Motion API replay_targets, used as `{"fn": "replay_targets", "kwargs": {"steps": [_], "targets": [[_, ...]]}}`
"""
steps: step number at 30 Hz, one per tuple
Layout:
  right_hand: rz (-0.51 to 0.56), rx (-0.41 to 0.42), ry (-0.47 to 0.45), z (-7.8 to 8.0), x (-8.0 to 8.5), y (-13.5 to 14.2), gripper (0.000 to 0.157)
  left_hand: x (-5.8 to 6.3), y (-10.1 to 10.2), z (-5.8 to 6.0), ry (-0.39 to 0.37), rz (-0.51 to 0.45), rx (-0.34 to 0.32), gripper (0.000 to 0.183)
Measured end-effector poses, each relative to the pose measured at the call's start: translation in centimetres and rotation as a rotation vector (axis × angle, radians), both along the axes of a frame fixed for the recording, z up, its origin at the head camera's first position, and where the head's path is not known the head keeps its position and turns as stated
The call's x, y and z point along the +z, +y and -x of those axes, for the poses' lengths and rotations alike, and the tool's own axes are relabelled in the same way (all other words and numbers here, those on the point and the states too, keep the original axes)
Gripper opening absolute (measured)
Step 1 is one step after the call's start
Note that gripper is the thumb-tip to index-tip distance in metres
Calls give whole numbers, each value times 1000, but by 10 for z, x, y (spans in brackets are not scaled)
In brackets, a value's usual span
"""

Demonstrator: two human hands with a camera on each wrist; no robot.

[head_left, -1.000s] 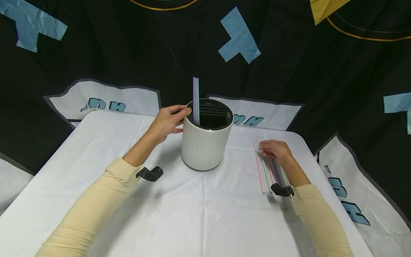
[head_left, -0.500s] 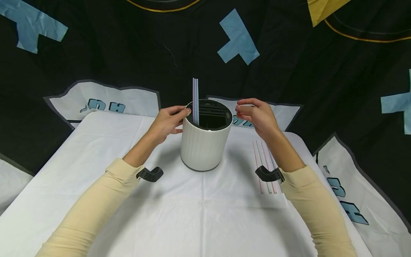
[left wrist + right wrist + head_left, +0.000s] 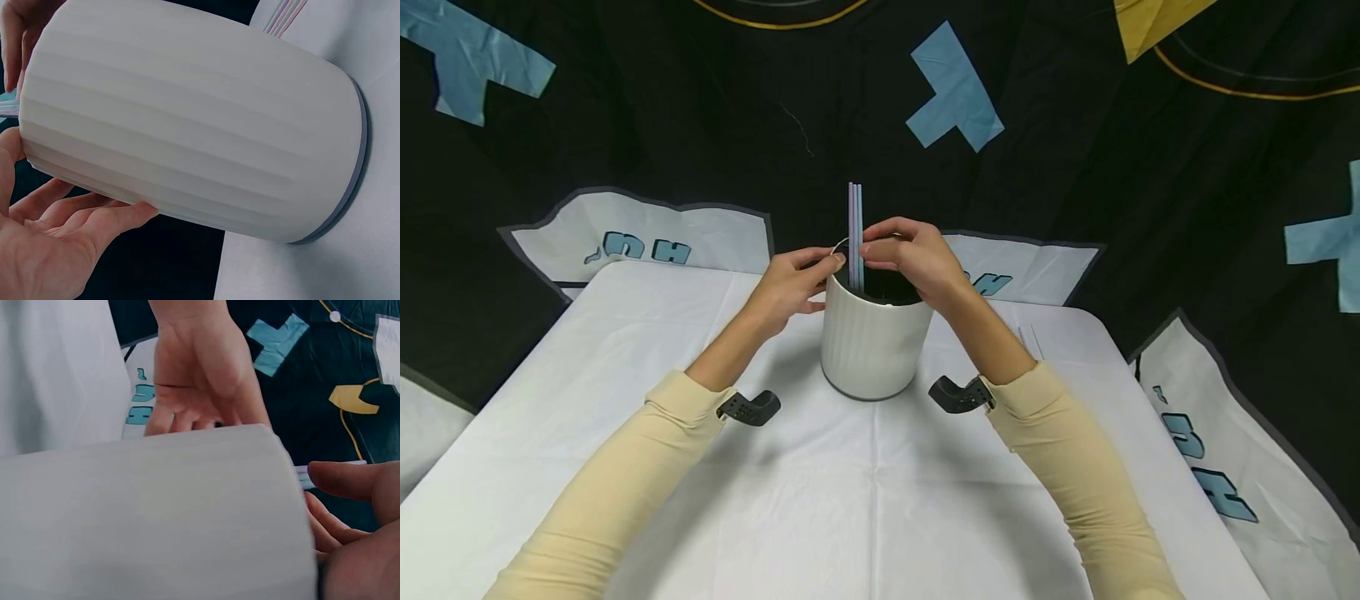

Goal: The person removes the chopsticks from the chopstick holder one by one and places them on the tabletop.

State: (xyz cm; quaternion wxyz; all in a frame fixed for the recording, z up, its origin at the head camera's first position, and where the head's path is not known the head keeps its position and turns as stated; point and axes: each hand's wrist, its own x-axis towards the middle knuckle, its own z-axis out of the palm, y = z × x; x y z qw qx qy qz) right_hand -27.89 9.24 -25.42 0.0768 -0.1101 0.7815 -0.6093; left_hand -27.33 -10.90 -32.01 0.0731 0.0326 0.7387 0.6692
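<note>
A white ribbed utensil holder (image 3: 874,350) with a black inside stands upright on the table. My left hand (image 3: 797,283) grips its left rim, the thumb on top and the fingers along the outer wall, as the left wrist view shows. Several thin pastel straws (image 3: 855,225) rise from the holder's left side. My right hand (image 3: 917,254) reaches over the holder's top, with thumb and index fingertips right at these straws. In the right wrist view the thumb (image 3: 340,478) overlaps the straws, and its other fingers lie lower, apart from the thumb.
More straws (image 3: 287,17) lie on the white-covered table (image 3: 820,500) to the right of the holder, mostly hidden by my right forearm in the head view. A black backdrop (image 3: 700,125) with blue patches hangs behind the table.
My right hand has moved from the straws lying on the table, up and left, to the straws standing in the holder. My left hand has stayed on the holder's rim.
</note>
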Motion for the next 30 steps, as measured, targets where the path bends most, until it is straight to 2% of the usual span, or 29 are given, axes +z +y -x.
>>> {"fn": "replay_targets", "kwargs": {"steps": [5,12,19,30], "targets": [[-56,-25,19,1,-7,-4,22,0,0,0,2,-1,-3,53],[-47,-27,53,2,-9,-5,16,0,-1,1,7,12,1,53],[52,-50,57,0,-7,-1,12,-1,1,1,-1,3,5,52],[246,-146,83,-3,15,23,8,-1,1,1,-1,11,26,54]]}}
